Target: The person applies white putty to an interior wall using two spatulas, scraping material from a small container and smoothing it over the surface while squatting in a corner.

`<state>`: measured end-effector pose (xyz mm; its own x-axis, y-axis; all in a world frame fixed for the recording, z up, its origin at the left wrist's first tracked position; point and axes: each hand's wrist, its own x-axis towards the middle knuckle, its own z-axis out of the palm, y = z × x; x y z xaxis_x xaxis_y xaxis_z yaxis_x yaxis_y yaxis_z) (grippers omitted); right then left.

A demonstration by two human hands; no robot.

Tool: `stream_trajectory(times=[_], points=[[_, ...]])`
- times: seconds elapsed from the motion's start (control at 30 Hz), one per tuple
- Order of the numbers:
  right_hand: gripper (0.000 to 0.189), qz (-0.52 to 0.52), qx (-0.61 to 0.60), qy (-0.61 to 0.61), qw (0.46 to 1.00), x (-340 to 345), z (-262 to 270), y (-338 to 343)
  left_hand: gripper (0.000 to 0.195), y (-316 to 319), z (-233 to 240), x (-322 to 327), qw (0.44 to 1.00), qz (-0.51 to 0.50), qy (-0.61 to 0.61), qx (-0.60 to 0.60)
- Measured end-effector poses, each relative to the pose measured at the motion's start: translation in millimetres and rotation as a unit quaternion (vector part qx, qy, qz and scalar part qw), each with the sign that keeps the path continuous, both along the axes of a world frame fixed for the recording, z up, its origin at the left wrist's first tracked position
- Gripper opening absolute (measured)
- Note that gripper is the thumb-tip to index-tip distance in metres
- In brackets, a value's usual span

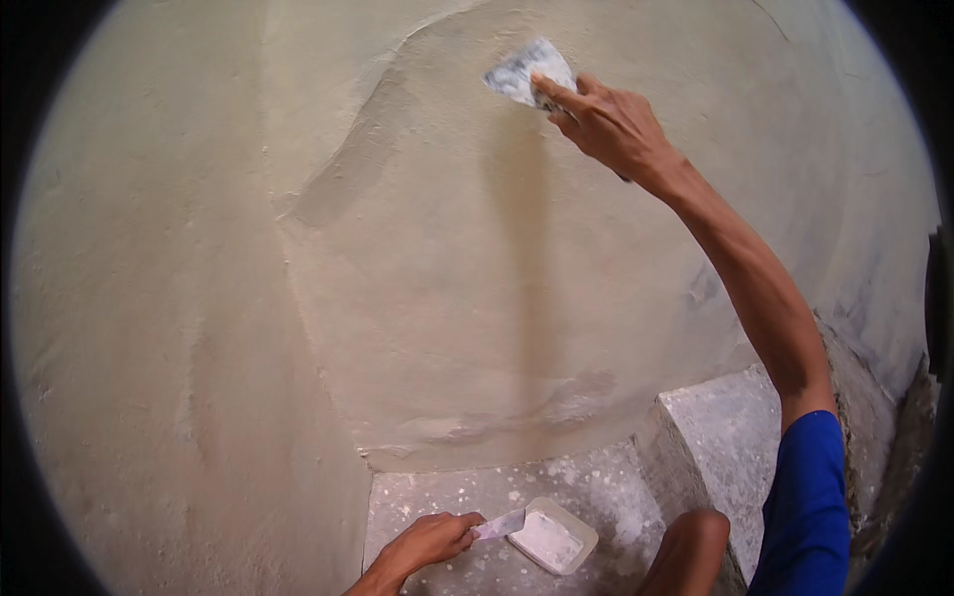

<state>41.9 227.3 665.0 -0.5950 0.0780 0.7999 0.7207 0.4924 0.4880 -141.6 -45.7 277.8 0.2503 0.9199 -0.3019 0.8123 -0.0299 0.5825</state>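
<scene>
My right hand (618, 127) is raised high on the plastered wall (432, 283), gripping a wide putty knife (529, 71). White filler smears its blade, which lies at or very near the wall surface; most of the handle is hidden in my fingers. Low down, my left hand (440, 536) holds a smaller putty knife (501, 524). The tip of that blade reaches the rim of a shallow plastic tub (589, 555). White paste (546, 538) coats the inside of the tub, which rests on the floor.
Concrete floor (462, 492) with white spatters meets the wall's foot. Concrete steps (727, 417) rise at the right beside my bent knee (697, 536). A wall corner (305, 305) runs down the left. A darker, freshly coated-looking band (358, 149) curves across the upper wall.
</scene>
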Motion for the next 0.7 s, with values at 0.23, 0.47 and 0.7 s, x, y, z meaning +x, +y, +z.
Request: stream_trajectory(times=[0.23, 0.47, 0.7], points=[[0.050, 0.012, 0.028, -0.033, 0.999, -0.1, -23.7, 45.3, 0.033, 0.3, 5.4, 4.4, 1.000, -0.011, 0.000, 0.020], [0.050, -0.006, -0.102, 0.021, 0.995, 6.0, -39.0, -8.2, 0.033, -6.0, 4.4, -2.4, 1.000, -0.001, -0.004, 0.031], [0.049, 0.015, -0.095, 0.162, 0.982, -39.8, 6.8, 4.7, 0.032, -2.9, -2.4, -1.9, 0.999, -0.008, -0.001, 0.035]])
